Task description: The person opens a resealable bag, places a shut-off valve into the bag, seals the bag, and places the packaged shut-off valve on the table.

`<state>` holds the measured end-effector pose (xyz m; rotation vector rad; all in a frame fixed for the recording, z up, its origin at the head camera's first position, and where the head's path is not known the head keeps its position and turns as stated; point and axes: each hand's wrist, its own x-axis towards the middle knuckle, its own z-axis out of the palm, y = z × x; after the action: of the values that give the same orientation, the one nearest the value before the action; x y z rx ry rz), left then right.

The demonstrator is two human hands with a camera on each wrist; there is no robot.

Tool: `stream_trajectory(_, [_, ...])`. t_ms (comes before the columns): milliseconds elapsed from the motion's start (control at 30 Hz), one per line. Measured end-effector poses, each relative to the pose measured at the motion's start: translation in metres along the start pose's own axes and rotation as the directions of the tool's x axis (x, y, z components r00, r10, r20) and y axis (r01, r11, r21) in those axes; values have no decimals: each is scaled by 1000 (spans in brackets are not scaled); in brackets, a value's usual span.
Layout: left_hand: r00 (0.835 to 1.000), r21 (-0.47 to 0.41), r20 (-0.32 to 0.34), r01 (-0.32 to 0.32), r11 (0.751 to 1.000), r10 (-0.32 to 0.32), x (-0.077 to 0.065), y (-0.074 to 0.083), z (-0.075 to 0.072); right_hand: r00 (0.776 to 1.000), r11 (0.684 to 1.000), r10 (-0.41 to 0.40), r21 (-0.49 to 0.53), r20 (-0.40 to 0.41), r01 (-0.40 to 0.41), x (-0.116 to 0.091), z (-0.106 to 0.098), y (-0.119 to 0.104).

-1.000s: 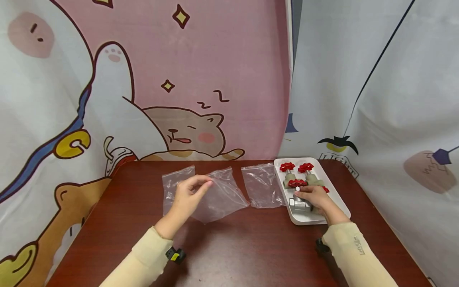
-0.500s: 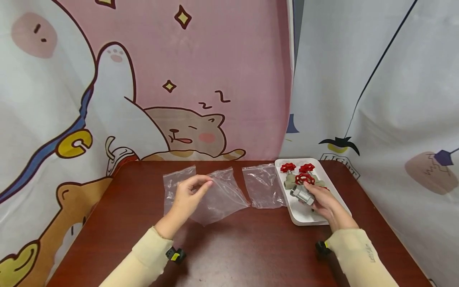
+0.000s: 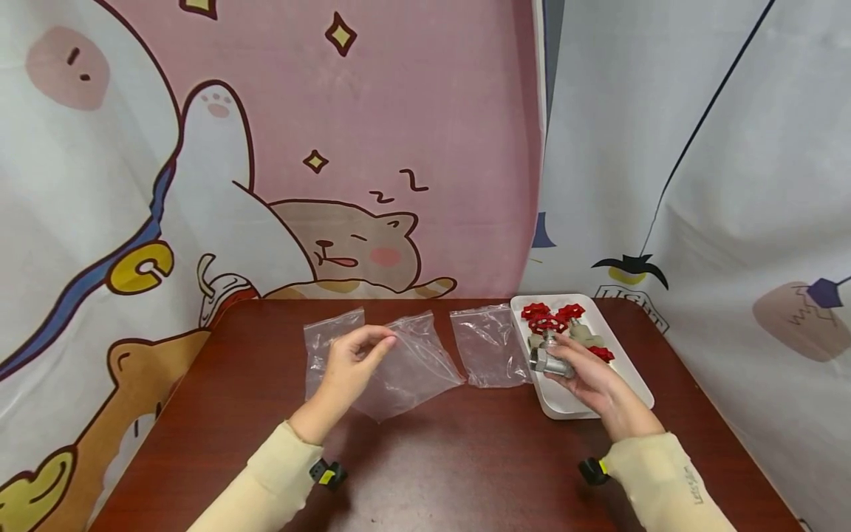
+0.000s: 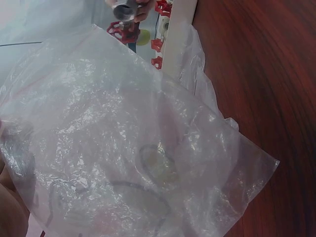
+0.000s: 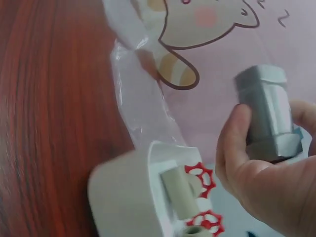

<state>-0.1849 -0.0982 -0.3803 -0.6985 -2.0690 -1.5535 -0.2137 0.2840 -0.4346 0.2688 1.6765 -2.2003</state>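
My left hand (image 3: 349,369) pinches the top edge of a clear zip bag (image 3: 408,373) between thumb and fingers. The bag hangs over the table, and its film (image 4: 108,133) fills much of the left wrist view. My right hand (image 3: 595,377) grips a silver metal valve (image 3: 553,363) with a red handwheel (image 3: 547,324), over the left side of a white tray (image 3: 634,380). In the right wrist view the hexagonal-ended valve body (image 5: 269,111) sits between thumb and fingers; its handwheel is hidden there.
Pale green valves (image 3: 585,336) with red handwheels lie in the tray. Another clear bag (image 3: 488,347) lies against the tray's left side, and one more (image 3: 318,343) lies behind my left hand. A printed cloth (image 3: 432,148) hangs behind the brown table (image 3: 459,458).
My right hand has lifted the silver valve out of the tray, turned it and brought it slightly left. My left hand keeps its pinch on the bag, nearly unmoved.
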Motion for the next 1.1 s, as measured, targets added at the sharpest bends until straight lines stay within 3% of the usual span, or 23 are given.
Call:
stream_trajectory(100, [1000, -7, -1, 3, 1000, -3, 0, 0, 1, 998, 989, -63, -135, -30, 59, -1, 7, 0])
stream_trajectory(200, [1000, -5, -4, -2, 1000, 2, 0, -1, 0, 986, 958, -126, -270, -108, 93, -1, 15, 0])
stream_trajectory(367, [1000, 4, -8, -17, 1000, 17, 0, 0, 0, 940, 898, -236, -424, -247, 114, 1, 24, -1])
stream_trajectory(433, [1000, 3, -7, -13, 1000, 13, 0, 0, 0, 922, 892, -268, -432, -278, 129, 0, 27, -2])
stream_trajectory(567, [1000, -2, -4, -3, 1000, 3, 1, 0, -1, 905, 919, -304, -342, -298, 196, -1, 33, -3])
stream_trajectory(733, [1000, -2, -5, -10, 1000, 10, 1, -1, 0, 926, 962, -273, -66, -261, 264, -5, 41, -1])
stream_trajectory(900, [1000, -1, -4, -7, 1000, 7, 2, -3, 1, 973, 972, -179, 126, -145, 197, -9, 47, 0])
stream_trajectory(1000, [1000, -3, -3, 8, 1000, -8, 2, -3, 2, 989, 978, -126, 155, -79, 137, -13, 51, 0])
stream_trajectory(1100, [1000, 1, -4, 18, 1000, -18, 3, -3, 2, 991, 980, -120, 153, -54, 127, -15, 59, 1])
